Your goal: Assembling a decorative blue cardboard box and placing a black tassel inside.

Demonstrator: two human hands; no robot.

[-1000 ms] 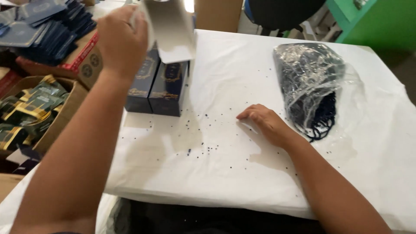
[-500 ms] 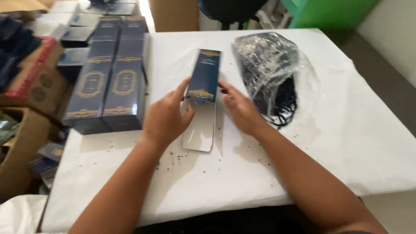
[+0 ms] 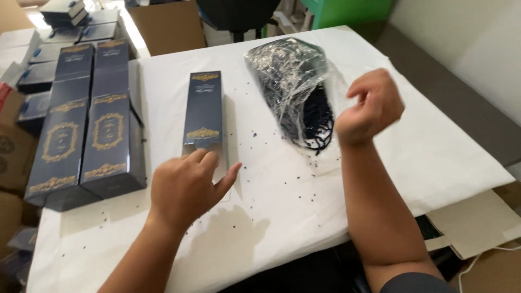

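A flat box (image 3: 203,108) lies on the worktop (image 3: 434,157), with the left hand (image 3: 184,187) at its near end. Two upright boxes (image 3: 87,141) stand to its left. A plastic bag (image 3: 296,87) lies to its right, the right hand (image 3: 372,106) raised beside it.

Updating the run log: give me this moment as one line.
left hand: open, at flat navy gold-printed carton | right hand: raised, curled, empty-looking | clear plastic bag of dark beads: on white tablecloth
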